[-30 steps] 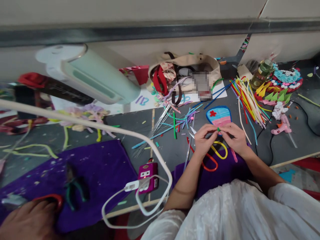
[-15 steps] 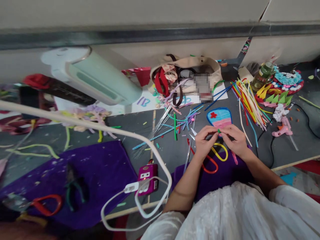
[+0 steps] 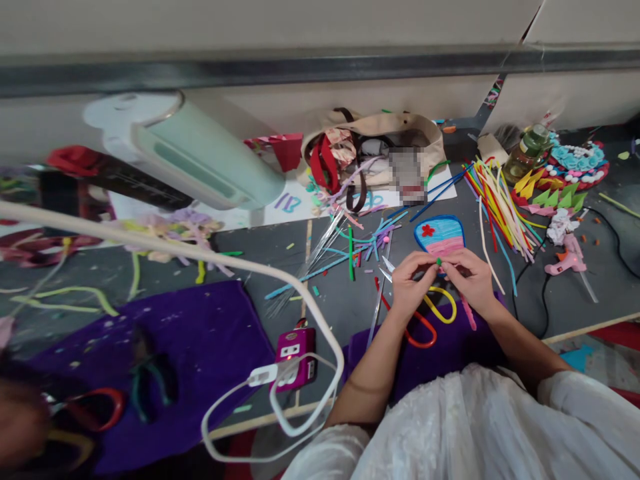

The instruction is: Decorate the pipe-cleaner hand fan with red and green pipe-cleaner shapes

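Observation:
A small green piece (image 3: 439, 262), seemingly pipe cleaner, is pinched between the fingertips of my left hand (image 3: 413, 283) and my right hand (image 3: 470, 277). Both hands are closed, thumbs and forefingers meeting at it. Behind them lies a blue-and-pink pipe-cleaner panel (image 3: 440, 233) with a red flower on it; my fingers hide its lower end. Scissors with one red and one yellow handle loop (image 3: 442, 305) lie under and beside my left hand, blades pointing up and left. A pink strip (image 3: 469, 312) hangs below my right hand.
Colourful pipe cleaners (image 3: 500, 207) and a pink glue gun (image 3: 569, 257) lie to the right. A magenta power socket (image 3: 296, 357) with a looping white cable stands left. Pliers (image 3: 147, 373) rest on purple cloth (image 3: 215, 347). Another person's blurred hand (image 3: 20, 423) is at lower left.
My hands stay almost in place, still pinching the green piece. At lower left, another person's hand has moved into view over the scissors there.

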A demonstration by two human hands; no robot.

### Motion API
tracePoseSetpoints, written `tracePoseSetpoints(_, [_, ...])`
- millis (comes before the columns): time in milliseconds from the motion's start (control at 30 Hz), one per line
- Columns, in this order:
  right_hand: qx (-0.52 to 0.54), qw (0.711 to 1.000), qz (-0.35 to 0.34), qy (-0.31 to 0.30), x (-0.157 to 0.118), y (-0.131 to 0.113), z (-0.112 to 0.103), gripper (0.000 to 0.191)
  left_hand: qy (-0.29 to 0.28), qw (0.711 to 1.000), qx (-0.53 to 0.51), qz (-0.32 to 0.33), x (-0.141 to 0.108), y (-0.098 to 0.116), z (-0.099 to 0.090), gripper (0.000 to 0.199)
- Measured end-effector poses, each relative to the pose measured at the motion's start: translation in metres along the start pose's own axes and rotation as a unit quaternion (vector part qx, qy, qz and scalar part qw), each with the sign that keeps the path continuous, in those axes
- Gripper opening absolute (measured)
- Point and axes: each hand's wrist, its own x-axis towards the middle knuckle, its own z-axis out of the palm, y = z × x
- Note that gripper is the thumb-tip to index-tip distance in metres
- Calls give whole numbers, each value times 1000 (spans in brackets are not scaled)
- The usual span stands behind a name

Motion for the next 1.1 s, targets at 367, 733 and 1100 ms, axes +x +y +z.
tracePoseSetpoints(367, [123,981,148,4,6,-2,0,19,-22,997,-42,-62,0,0,2,7])
tracePoseSetpoints(733, [152,972,181,1,6,9,3,26,-38,994,-59,-88,0,-4,1,10])
tracePoseSetpoints(1100, [159,970,183,4,7,3,4,27,-37,995,-45,-79,1,-5,1,9])
